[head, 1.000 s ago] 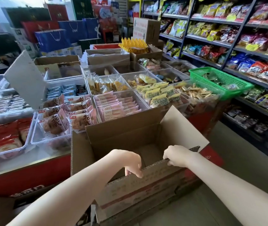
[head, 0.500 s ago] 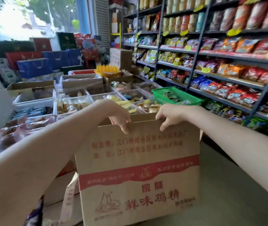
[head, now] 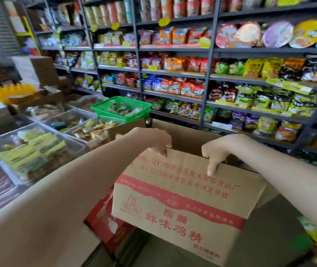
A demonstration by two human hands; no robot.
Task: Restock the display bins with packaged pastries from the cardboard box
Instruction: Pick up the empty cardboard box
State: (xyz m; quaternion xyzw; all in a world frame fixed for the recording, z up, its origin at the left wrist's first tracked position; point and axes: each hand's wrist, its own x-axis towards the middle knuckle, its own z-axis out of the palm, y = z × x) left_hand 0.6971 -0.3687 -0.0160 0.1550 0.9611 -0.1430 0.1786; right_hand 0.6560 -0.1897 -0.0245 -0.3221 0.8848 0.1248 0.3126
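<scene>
Both hands grip the near top edge of the cardboard box [head: 182, 205]. Left hand [head: 152, 139] is clenched over the rim, fingers hooked inside, thumb on the outer face. Right hand [head: 219, 151] clamps the same edge a little further along, thumb pressed down against the printed front panel. Box hangs tilted, its right end lower, red band and red lettering facing the viewer; interior not visible. Left of the grip and beyond the left forearm: clear display bins [head: 38, 151] holding wrapped pastries, image blurred there. Just past the left hand, a green basket [head: 121, 110] sits on the bins. Behind the grip, wall shelves [head: 192, 74] stacked with snack packets.
</scene>
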